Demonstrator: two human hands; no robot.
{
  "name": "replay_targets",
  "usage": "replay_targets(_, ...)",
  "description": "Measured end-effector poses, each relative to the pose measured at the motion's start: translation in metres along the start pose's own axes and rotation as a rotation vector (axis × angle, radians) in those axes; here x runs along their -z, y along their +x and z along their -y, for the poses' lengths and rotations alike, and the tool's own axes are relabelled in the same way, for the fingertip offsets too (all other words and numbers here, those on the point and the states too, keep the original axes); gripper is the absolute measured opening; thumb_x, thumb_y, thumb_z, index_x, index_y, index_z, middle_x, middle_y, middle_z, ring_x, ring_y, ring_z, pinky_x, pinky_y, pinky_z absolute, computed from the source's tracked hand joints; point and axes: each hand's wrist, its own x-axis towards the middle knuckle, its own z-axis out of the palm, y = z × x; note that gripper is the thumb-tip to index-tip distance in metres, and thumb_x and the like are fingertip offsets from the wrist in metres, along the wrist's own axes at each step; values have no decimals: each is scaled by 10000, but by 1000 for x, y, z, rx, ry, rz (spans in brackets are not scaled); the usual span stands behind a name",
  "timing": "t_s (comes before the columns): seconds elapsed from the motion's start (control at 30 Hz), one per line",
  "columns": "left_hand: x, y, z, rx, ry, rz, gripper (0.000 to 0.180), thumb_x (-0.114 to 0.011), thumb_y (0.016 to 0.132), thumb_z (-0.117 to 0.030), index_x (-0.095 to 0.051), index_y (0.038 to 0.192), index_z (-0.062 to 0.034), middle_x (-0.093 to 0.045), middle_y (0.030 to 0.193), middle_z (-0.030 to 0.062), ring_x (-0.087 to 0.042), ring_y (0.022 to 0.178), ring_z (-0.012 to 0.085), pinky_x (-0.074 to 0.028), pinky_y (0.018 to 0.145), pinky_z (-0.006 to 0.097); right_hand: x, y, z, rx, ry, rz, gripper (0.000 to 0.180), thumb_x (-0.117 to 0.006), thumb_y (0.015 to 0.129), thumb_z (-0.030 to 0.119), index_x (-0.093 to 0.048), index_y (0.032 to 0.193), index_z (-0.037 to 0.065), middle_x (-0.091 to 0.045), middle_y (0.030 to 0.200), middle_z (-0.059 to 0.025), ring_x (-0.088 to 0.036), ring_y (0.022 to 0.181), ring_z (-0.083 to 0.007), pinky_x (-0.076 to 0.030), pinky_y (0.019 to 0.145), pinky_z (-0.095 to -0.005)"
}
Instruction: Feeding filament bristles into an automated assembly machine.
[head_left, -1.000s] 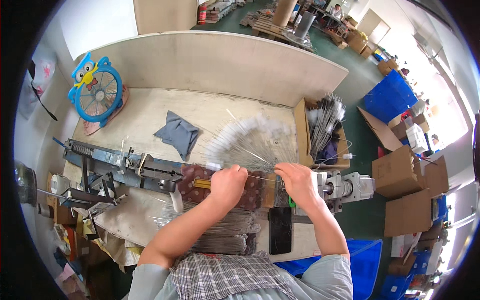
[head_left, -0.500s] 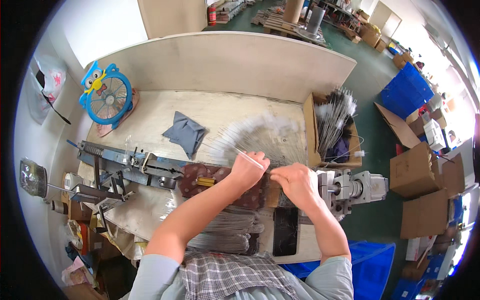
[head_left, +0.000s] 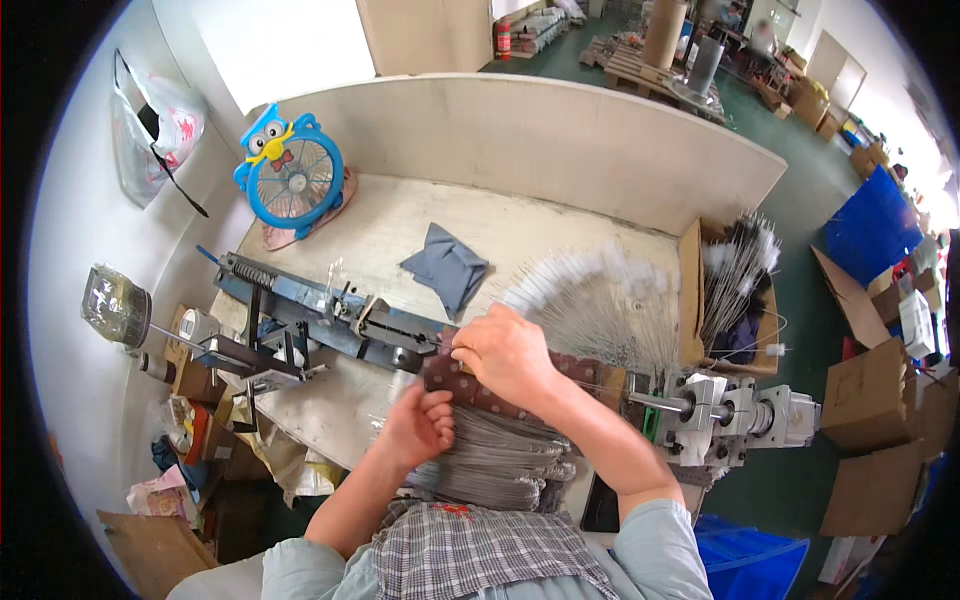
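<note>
My right hand is closed, fingertips pinched together at the inner end of the long metal jig. Whatever lies in that pinch is too small or hidden to make out. Nearer to me, my left hand hangs with its fingers curled in, somewhat blurred, and nothing shows in it. It is just left of a bundle of thin grey wires. Under and beside my right hand lies a brown spotted cloth. Beyond it, white-tipped wire brushes fan out across the table.
A blue cartoon fan stands at the back left, and a folded grey cloth lies mid-table. At right are a cardboard box of wire brushes and a motorised clamp with a shaft. A black phone lies near the front edge.
Both hands have moved left, away from the clamp toward the jig. My left hand has drawn back nearer to me, and the white stick seen in it is gone. The view has swung left.
</note>
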Motion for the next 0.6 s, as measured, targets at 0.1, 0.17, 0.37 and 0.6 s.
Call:
replay_targets(0.1,6,-18,-27,-29,-320,143,602,-315,904,-611,-638,819,-110,-538,613,9,-443,547,157,-345,530,302,-12,9,7,-68,-6,44,103,-663,740,211,-683,777,117,-642,761,4,-566,802,-219,-486,690,-344)
replay_targets(0.17,-8,-36,-35,-398,-78,-11,585,-332,902,-596,-636,811,-105,-523,578,23,-444,532,174,-345,517,308,-15,13,16,-102,-79,96,105,-667,726,206,-685,771,113,-644,768,3,-569,809,-221,-486,695,-345)
replay_targets(0.37,-37,-17,-12,-670,1059,-168,463,-647,823,-407,-655,622,9,-590,525,57,-583,508,141,-460,508,288,-17,11,19,-129,-105,60,96,-634,698,189,-632,652,105,-621,707,-12,-554,791,-241,-485,624,-376)
replay_targets(0.6,-14,2,-18,-704,1253,-254,414,-690,780,-374,-651,691,28,-601,573,76,-597,563,161,-456,532,295,-6,8,24,-87,-122,51,92,-646,740,162,-680,751,78,-646,747,-45,-585,792,-242,-486,676,-365)
